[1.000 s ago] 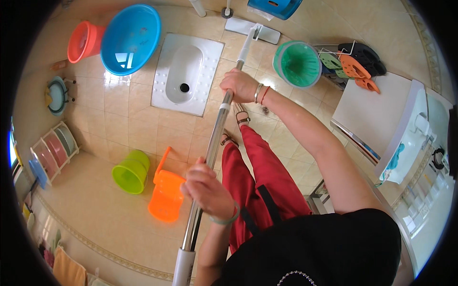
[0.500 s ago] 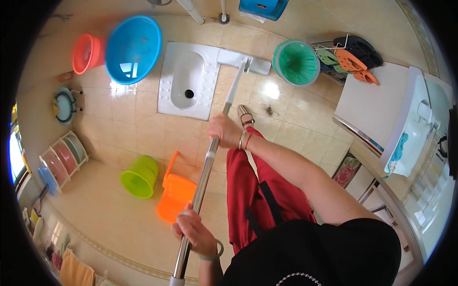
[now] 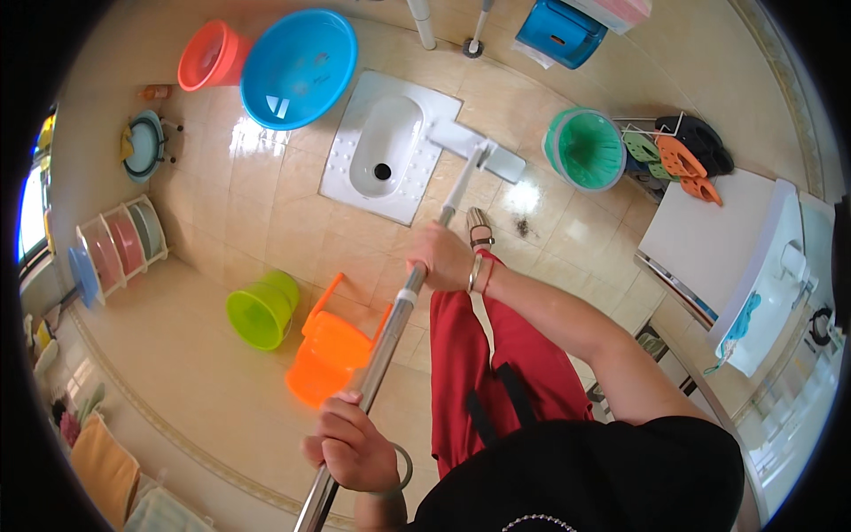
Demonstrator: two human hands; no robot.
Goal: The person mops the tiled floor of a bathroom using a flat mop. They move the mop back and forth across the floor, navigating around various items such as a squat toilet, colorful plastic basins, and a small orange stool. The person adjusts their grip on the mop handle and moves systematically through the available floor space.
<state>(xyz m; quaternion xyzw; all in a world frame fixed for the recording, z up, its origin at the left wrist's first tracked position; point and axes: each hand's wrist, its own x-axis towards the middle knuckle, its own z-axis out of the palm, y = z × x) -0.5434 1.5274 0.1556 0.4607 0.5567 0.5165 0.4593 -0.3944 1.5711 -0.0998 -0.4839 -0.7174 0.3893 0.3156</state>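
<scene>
Both hands are closed round the metal pole (image 3: 381,368) of a long-handled floor cleaning tool. My right hand (image 3: 443,257) grips higher up, just below the white upper section. My left hand (image 3: 350,443) holds the lower part, near the bottom of the view. At the far end, the white bar-shaped head (image 3: 507,166) appears to overlap the right edge of the white squat toilet (image 3: 415,211). Its other end reaches over the tiles. A dark tuft (image 3: 522,229), looking like hair, lies on the floor nearer than the head, beside my sandalled foot (image 3: 480,232).
Left of the toilet stand a blue basin (image 3: 297,71) and a red bucket (image 3: 232,62). Nearer are a green bucket (image 3: 263,310) and an orange plastic stool (image 3: 330,359). A green-lined bin (image 3: 589,151), a slipper rack (image 3: 634,124) and a washbasin (image 3: 771,284) line the right.
The tool's white head has come nearer along the toilet's right edge and appears to overlap it. Both hands keep their hold on the pole. The whole view has shifted slightly.
</scene>
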